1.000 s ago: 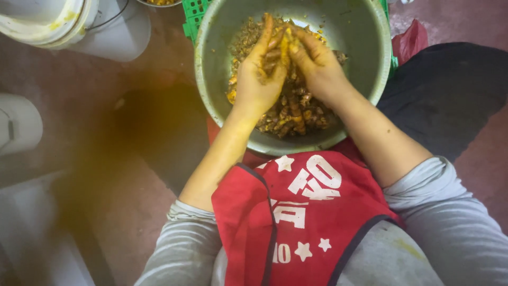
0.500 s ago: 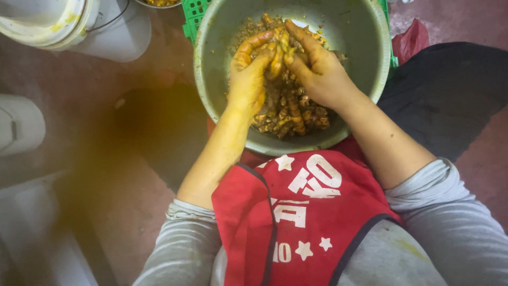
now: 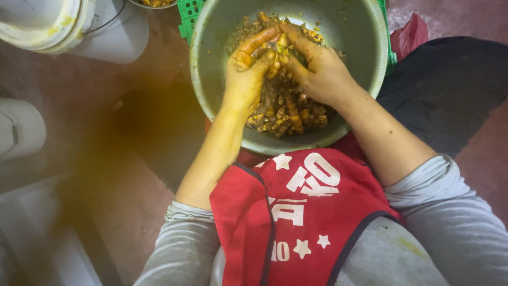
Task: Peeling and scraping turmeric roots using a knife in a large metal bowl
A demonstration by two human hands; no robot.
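Observation:
A large grey metal bowl [image 3: 211, 79] rests in front of my lap, holding a heap of brown and yellow seasoned food pieces [image 3: 283, 114]. Both hands are down inside it, stained yellow. My left hand [image 3: 246, 74] curls its fingers around a clump of the pieces at the top of the heap. My right hand [image 3: 320, 69] presses against the same clump from the right, fingertips meeting the left hand's. I wear a red apron [image 3: 296, 212] with white stars over grey sleeves.
A white plastic bucket [image 3: 79, 26] stands at the upper left and another white container [image 3: 18, 127] at the left edge. A green crate [image 3: 189, 16] sits behind the bowl. A red bag [image 3: 410, 34] lies at the right. The floor is reddish-brown.
Both hands have drawn together and closed on a clump of the food; a second ago the fingers lay flatter and more spread over the heap.

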